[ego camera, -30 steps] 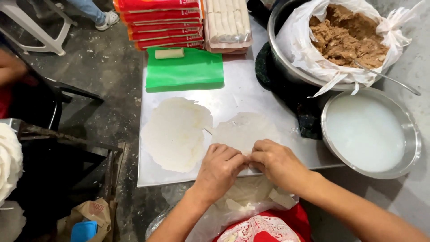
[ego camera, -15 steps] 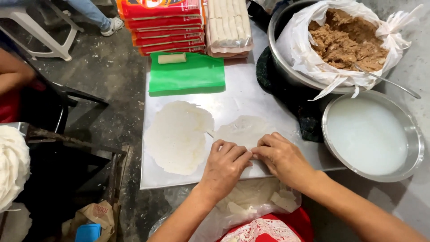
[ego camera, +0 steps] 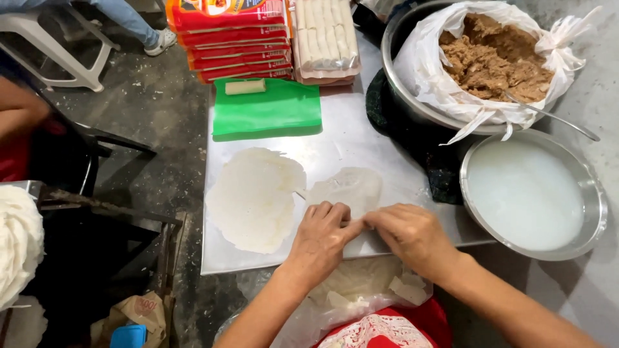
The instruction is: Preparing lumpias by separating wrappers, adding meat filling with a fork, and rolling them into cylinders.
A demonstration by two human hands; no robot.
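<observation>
Head view, only one. Both hands sit at the near edge of the metal tray (ego camera: pixel 271 261), working a thin translucent wrapper (ego camera: pixel 348 188).

Change vs a second ago: the wrapper showed wider and flatter in front of the knuckles; now its near part is drawn in under the fingers and the far flap looks smaller and wrinkled. The hands have closed together, fingertips meeting. Reads as the near edge being folded or rolled over, mid-step. Whether filling is inside: hidden, cannot tell.

Left hand (ego camera: pixel 320 235): knuckles up, fingers curled down and pressed on the wrapper's near edge, mostly closed, pinching it. Right hand (ego camera: pixel 412 235): palm down, fingers bent, thumb and forefinger tip touching the left's, also gripping the wrapper edge. Forearms come in from the bottom of the frame, converging.

Around: a second, round white wrapper (ego camera: pixel 253 200) lies flat just left, touching or nearly touching the first. A green board (ego camera: pixel 267 113) at the far end, one small pale roll (ego camera: pixel 245 86) on it. Beyond, red packs (ego camera: pixel 229 38) stacked, beside a pack of rolls (ego camera: pixel 324 35). To the right, a big pot (ego camera: pixel 400 71) with a plastic liner holds brown filling (ego camera: pixel 493 58) and a spoon (ego camera: pixel 554 116); near it a bowl (ego camera: pixel 596 212) of white liquid.
</observation>
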